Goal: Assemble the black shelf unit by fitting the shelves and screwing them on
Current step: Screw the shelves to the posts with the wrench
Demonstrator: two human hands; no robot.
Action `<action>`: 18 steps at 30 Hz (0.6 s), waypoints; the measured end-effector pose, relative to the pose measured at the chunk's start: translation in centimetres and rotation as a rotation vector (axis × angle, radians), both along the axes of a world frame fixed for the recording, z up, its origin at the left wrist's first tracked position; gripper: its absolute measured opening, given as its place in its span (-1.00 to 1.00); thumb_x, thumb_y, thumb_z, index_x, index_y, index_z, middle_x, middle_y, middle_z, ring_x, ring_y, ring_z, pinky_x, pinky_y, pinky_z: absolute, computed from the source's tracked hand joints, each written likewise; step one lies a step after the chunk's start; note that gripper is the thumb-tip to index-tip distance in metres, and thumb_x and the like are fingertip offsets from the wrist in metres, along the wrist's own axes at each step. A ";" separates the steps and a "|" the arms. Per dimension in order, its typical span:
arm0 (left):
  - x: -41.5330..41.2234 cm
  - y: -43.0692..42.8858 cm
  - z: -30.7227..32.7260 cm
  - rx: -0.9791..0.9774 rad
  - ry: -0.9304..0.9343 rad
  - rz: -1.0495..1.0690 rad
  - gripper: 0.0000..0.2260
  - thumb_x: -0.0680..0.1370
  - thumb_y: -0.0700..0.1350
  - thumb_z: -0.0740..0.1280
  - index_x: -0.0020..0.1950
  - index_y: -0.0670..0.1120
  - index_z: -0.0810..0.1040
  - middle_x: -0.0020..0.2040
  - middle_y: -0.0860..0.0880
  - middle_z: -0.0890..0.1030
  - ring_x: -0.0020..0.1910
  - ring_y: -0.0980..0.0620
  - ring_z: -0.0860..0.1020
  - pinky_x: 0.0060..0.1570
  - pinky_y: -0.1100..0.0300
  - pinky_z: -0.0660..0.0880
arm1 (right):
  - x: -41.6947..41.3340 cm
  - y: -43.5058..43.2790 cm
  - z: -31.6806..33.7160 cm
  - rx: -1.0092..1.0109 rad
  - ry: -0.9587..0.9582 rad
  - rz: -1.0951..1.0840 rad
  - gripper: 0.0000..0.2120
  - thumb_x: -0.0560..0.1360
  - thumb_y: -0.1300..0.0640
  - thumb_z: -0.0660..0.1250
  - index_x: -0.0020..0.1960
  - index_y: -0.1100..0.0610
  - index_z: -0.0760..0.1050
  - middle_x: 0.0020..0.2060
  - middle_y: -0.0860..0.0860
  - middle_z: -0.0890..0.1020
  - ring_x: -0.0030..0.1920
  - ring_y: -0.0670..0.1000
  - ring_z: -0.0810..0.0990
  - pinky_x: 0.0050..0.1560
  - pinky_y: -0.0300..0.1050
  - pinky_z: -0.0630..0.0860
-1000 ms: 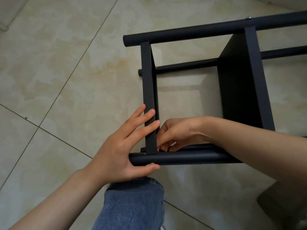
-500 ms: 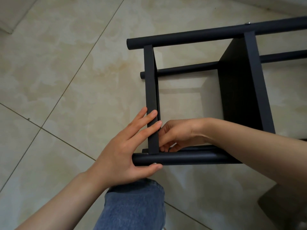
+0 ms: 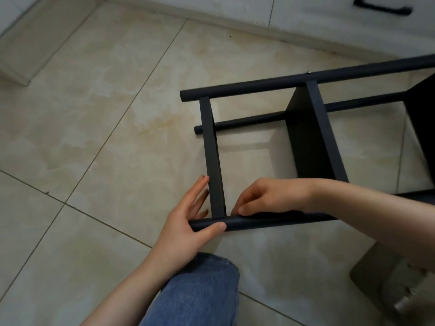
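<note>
Where the left hand (image 3: 186, 223) grips the pole (image 3: 270, 222), open floor (image 3: 94, 137) lies beyond.

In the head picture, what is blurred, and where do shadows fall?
Head view: the drawer handle at top right is smeared by blur; the shelf unit casts a soft shadow on the floor inside its frame.
</note>
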State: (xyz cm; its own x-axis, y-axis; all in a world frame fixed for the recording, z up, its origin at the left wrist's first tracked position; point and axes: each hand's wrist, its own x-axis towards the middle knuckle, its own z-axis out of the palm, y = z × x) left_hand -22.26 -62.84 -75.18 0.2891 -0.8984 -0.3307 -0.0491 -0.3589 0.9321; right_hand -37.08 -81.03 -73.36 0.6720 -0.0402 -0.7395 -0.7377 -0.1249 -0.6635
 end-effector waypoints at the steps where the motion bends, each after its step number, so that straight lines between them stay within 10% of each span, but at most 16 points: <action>1: -0.1 0.1 -0.1 0.028 0.081 0.065 -0.24 0.37 -0.27 0.56 0.44 0.22 0.37 0.41 0.27 0.49 0.41 0.29 0.42 0.35 0.31 0.42 | -0.3 0.1 0.6 -0.051 0.004 0.012 -0.82 0.60 0.02 0.31 0.15 -0.05 0.64 -0.02 -0.16 0.68 -0.01 -0.18 0.62 0.02 -0.32 0.47; 8: -3.3 1.5 -1.4 0.283 0.476 0.402 -0.47 0.25 0.15 0.46 0.18 0.03 0.53 0.18 0.06 0.62 0.15 0.11 0.58 0.21 0.15 0.45 | -1.9 1.3 3.5 -0.290 0.026 0.042 -0.74 0.59 0.06 0.33 0.26 -0.02 0.58 0.09 -0.10 0.66 0.06 -0.12 0.62 0.13 -0.27 0.51; 11: -4.7 1.7 -1.5 0.362 0.470 0.308 -0.18 0.32 0.37 0.25 0.51 0.03 0.31 0.36 0.12 0.43 0.45 0.07 0.36 0.44 0.07 0.24 | -2.4 2.1 4.4 -0.358 0.052 0.033 -0.71 0.60 0.06 0.30 0.32 -0.01 0.54 0.16 -0.06 0.63 0.12 -0.07 0.60 0.20 -0.19 0.51; 18: -4.3 0.4 -1.1 0.302 0.249 0.166 -0.49 0.30 0.56 0.00 0.24 0.62 0.05 0.63 0.01 0.17 0.61 -0.01 0.13 0.59 -0.07 0.08 | -3.2 2.7 5.7 -0.564 0.060 0.076 -0.69 0.59 0.08 0.31 0.33 0.01 0.51 0.15 -0.01 0.63 0.11 0.02 0.59 0.15 -0.14 0.52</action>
